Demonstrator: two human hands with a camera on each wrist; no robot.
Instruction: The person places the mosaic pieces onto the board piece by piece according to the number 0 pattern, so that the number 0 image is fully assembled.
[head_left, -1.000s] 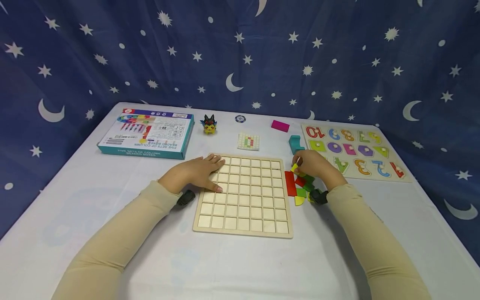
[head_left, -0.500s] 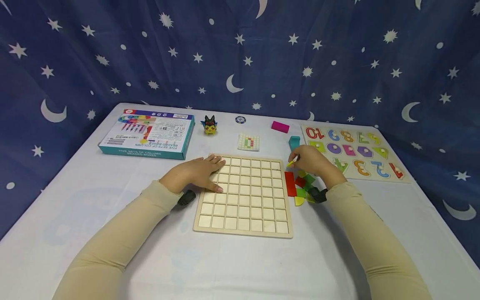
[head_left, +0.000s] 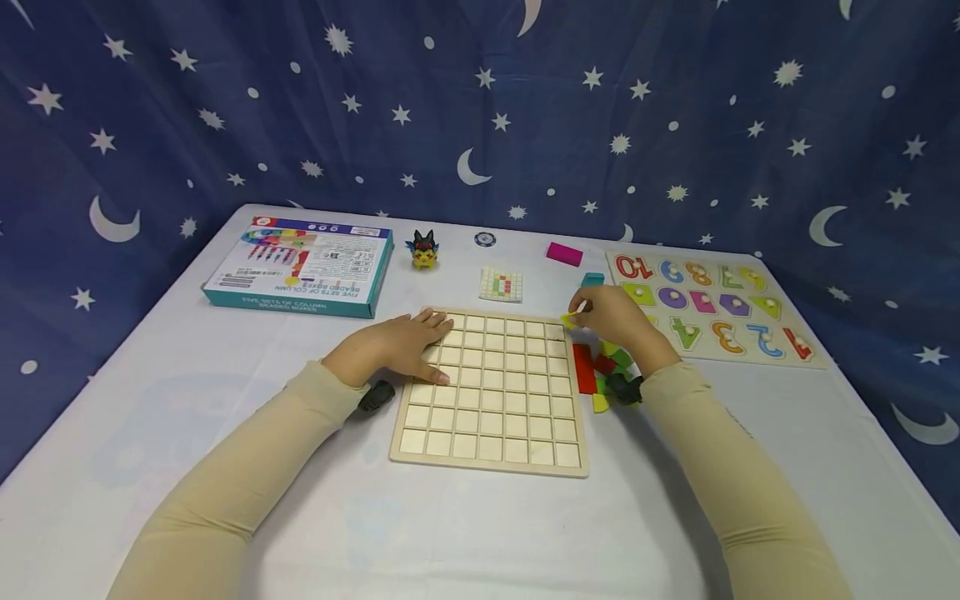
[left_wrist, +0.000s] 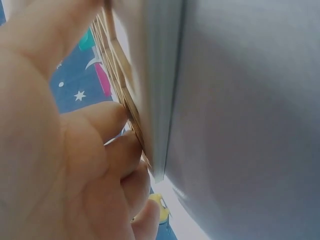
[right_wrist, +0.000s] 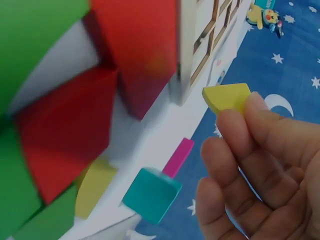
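A wooden grid board (head_left: 491, 400) with square recesses lies on the white table in the head view. Spread fingers of my left hand (head_left: 401, 346) rest on its left edge, the thumb on the squares. Between thumb and forefinger, my right hand (head_left: 618, 321) pinches a yellow quarter-circle piece (right_wrist: 227, 97), held just above the board's far right corner. Below that hand lie a long red block (head_left: 585, 369), a smaller red piece (right_wrist: 70, 135), and several green and yellow pieces, partly hidden by the hand and a black wrist device.
Behind the board lie a small patterned card (head_left: 501, 284), a poker chip (head_left: 485, 239) and a magenta block (head_left: 565, 253). A teal block (right_wrist: 152, 194) stands beyond the right hand. A number puzzle (head_left: 712, 304) lies right; a toy figure (head_left: 423, 250) and flat box (head_left: 300, 267) stand left.
My right hand has moved left and away from me, from the loose pieces to the board's far right corner, carrying the yellow piece. The left hand has stayed in place.
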